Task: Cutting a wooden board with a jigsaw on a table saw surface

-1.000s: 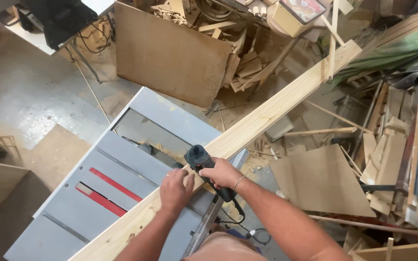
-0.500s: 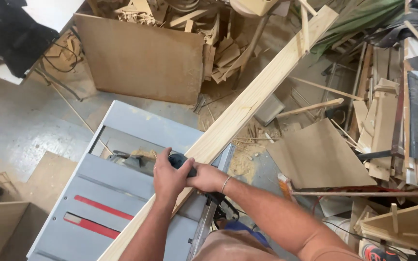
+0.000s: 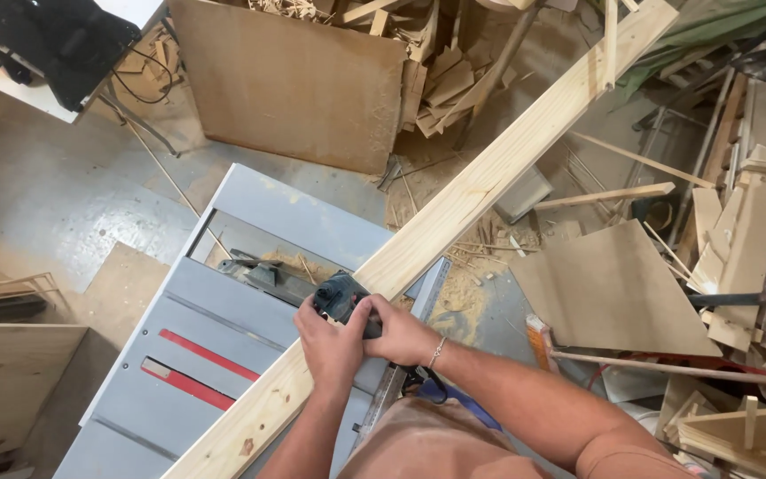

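Both grips, left hand (image 3: 330, 344) and right hand (image 3: 398, 333), clamped on dark handheld power tool (image 3: 340, 297) | resting on long pale pine plank (image 3: 454, 213) laid diagonally over grey saw table (image 3: 206, 310) | brown board (image 3: 290, 84), loose offcuts (image 3: 441, 75) crowding floor past far edge

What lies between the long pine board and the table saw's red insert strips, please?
In the head view, only bare grey saw tabletop separates the pine board from the red strips; both hands sit on the board itself.
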